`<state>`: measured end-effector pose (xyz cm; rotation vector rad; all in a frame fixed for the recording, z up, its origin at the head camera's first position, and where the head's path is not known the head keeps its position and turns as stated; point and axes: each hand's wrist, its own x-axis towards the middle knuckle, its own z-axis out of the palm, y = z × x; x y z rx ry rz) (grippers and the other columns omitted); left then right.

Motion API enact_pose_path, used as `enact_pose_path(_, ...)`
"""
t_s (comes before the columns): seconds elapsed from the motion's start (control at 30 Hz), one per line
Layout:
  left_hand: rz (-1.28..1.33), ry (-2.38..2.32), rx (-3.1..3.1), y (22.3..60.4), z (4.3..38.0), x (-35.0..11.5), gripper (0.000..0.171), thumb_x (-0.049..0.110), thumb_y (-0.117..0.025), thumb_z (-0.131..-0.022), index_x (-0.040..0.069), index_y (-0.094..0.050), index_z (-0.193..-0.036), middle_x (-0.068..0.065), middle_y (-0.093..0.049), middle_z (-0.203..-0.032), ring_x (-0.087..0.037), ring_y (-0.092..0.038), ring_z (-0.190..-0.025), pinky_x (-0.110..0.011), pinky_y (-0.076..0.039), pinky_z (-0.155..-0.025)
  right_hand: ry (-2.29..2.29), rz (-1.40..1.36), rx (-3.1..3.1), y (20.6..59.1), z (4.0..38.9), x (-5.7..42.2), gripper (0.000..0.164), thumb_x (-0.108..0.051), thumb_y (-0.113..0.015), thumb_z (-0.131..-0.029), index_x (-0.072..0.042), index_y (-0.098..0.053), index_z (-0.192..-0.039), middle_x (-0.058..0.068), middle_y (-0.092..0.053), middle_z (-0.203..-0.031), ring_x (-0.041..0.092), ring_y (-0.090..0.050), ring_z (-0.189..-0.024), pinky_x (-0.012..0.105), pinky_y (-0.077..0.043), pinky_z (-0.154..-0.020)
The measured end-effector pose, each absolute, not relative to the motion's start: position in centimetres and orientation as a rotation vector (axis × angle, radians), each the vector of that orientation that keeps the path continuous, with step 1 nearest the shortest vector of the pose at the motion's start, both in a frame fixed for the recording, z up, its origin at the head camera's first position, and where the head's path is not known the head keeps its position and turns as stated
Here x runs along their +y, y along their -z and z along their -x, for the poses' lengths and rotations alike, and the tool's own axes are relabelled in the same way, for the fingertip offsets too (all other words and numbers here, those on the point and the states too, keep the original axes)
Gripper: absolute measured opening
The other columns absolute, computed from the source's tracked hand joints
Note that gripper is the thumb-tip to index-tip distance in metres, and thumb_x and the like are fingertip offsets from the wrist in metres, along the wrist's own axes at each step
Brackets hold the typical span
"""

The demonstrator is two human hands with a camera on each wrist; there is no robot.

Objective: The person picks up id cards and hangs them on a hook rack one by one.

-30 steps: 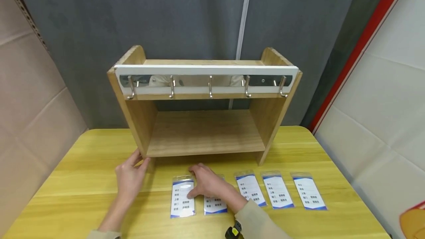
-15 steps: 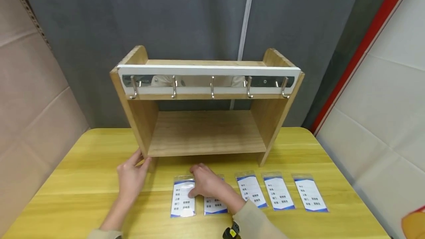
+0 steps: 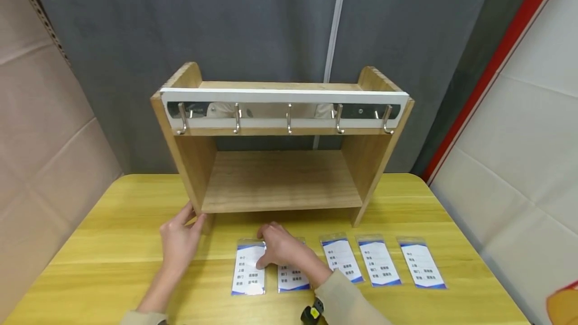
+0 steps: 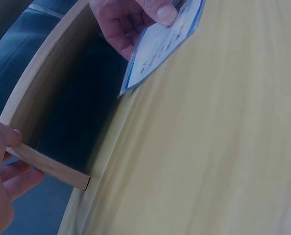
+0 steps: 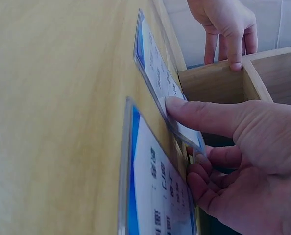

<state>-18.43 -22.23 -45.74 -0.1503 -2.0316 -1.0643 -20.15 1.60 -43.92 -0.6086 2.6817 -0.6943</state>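
In the head view, a small wooden shelf (image 3: 284, 179) stands on the table, with a white and mirrored hook rail (image 3: 262, 110) across its upper front. My left hand (image 3: 177, 242) grips the shelf's lower left leg, thumb in front and fingers around the outer side. My right hand (image 3: 286, 252) is at the leftmost name badge (image 3: 247, 271). The right wrist view has its thumb on that badge's face (image 5: 157, 71) and the fingers curled at the top edge. A second name badge (image 3: 291, 280) is partly hidden beneath the right hand.
More name badges lie in a row to the right: one (image 3: 341, 260), another (image 3: 378, 261) and a far right one (image 3: 422, 264). Metal hooks (image 3: 289, 119) project from the rail. A grey curtain (image 3: 262, 19) hangs behind the yellow wood-grain table (image 3: 90, 265).
The head view has shifted slightly. Both hands keep their places, the left at the shelf leg and the right at the leftmost badge.
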Motion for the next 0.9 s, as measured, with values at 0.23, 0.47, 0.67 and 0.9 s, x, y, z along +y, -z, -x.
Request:
enact_pose_path(0.23,0.146,1.051,-2.032,45.8,18.4,-22.2,0.048,-0.025,-0.075,-0.077,-0.015,-0.065,-0.123,-0.038,-0.066,-0.109,-0.052,-0.071,-0.088,-0.002,-0.051,-0.073,0.763,0.617,2.66,44.2,20.2,1.9,0.061,-0.02,-0.098,-0.065,-0.011,-0.068,-0.118,0.003,-0.059,-0.117,0.012,-0.056,-0.089,0.032,-0.06,-0.085)
enact_pose_path(0.47,0.154,1.052,-2.027,45.7,18.5,-22.2,0.047,-0.024,-0.074,-0.077,-0.015,-0.065,-0.123,-0.038,-0.066,-0.109,-0.052,-0.071,-0.088,-0.006,-0.054,-0.072,0.813,0.625,2.669,44.5,20.2,2.1,0.065,-0.022,-0.098,-0.067,-0.013,-0.066,-0.122,0.001,-0.057,-0.119,0.015,-0.058,-0.098,0.035,-0.06,-0.092)
enact_pose_path(0.67,0.147,1.062,-2.027,45.7,18.4,-22.2,0.047,-0.024,-0.075,-0.078,-0.014,-0.066,-0.123,-0.038,-0.067,-0.107,-0.052,-0.071,-0.085,-0.002,-0.052,-0.07,0.838,0.676,2.687,44.7,20.0,2.3,0.065,-0.022,-0.097,-0.069,-0.012,-0.066,-0.125,0.002,-0.06,-0.121,0.017,-0.059,-0.103,0.036,-0.06,-0.093)
enact_pose_path(0.9,0.156,1.055,-2.027,45.7,18.4,-22.2,0.048,-0.024,-0.075,-0.077,-0.015,-0.065,-0.123,-0.038,-0.066,-0.107,-0.052,-0.071,-0.084,0.0,-0.051,-0.07,0.949,0.777,2.723,45.3,19.9,2.5,0.052,-0.009,-0.09,-0.075,-0.008,-0.068,-0.122,0.0,-0.06,-0.112,0.011,-0.056,-0.093,0.023,-0.056,-0.08)
